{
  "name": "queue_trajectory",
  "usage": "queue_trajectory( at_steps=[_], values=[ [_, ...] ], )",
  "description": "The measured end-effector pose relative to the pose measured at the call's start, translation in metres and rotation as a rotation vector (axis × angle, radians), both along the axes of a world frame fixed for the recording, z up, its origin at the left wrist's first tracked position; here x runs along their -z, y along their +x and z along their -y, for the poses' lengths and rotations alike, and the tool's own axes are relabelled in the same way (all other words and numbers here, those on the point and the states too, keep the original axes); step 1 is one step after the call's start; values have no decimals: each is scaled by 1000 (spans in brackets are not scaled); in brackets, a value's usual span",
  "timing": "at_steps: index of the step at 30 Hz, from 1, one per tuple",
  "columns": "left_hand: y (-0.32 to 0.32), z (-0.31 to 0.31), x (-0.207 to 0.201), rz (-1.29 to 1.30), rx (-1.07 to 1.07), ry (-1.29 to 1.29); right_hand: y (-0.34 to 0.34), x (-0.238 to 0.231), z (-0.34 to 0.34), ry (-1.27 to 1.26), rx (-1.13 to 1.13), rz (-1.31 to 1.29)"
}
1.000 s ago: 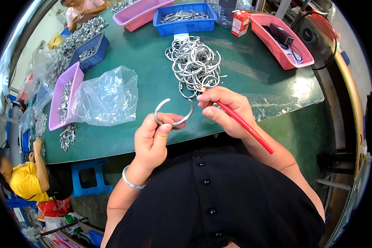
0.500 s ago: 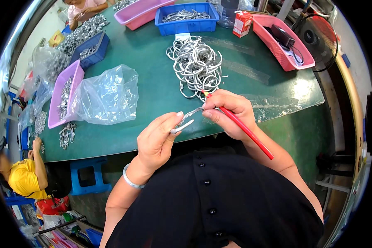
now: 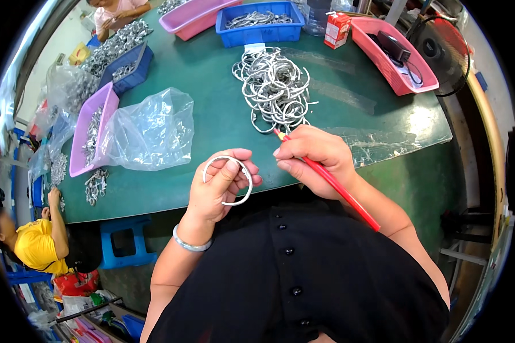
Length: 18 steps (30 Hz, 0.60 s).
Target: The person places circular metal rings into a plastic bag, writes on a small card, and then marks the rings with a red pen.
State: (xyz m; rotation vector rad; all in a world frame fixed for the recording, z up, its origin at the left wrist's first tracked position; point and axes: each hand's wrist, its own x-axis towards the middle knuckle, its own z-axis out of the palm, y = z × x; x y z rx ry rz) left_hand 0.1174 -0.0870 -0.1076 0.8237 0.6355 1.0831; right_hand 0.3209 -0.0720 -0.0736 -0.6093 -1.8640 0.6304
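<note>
My left hand pinches a silver-grey, C-shaped metal bangle under the thumb, its open gap toward my wrist. A red pencil lies in the grip of my right hand, with its bare wood tip pointing away from me and its long end slanting back over my forearm. The two hands are a little apart above the near edge of the green table. Just beyond my right hand lies a tangled pile of similar metal bangles.
The green table carries a clear plastic bag, a purple tray of small metal parts, a blue bin and a pink basket. A fan stands right. Co-workers sit left, one in a yellow top.
My left hand has turned the bangle so its round shape faces up. My right fingers have come away from it, still holding the pencil.
</note>
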Motion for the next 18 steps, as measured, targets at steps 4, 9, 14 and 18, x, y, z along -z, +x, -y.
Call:
queue_trajectory(
  at_steps=[4,9,14,18],
  values=[
    [0,3,-2,27,14,-138,8,10,2,-73,57,-21],
    [2,-1,-10,-48,-50,-258,15,18,-3,-160,123,-27],
    [2,-3,-9,-88,-54,-238,20,23,-3,-198,145,-33],
    [-6,-20,11,-632,-255,249,24,23,-4,-193,150,5]
  ],
)
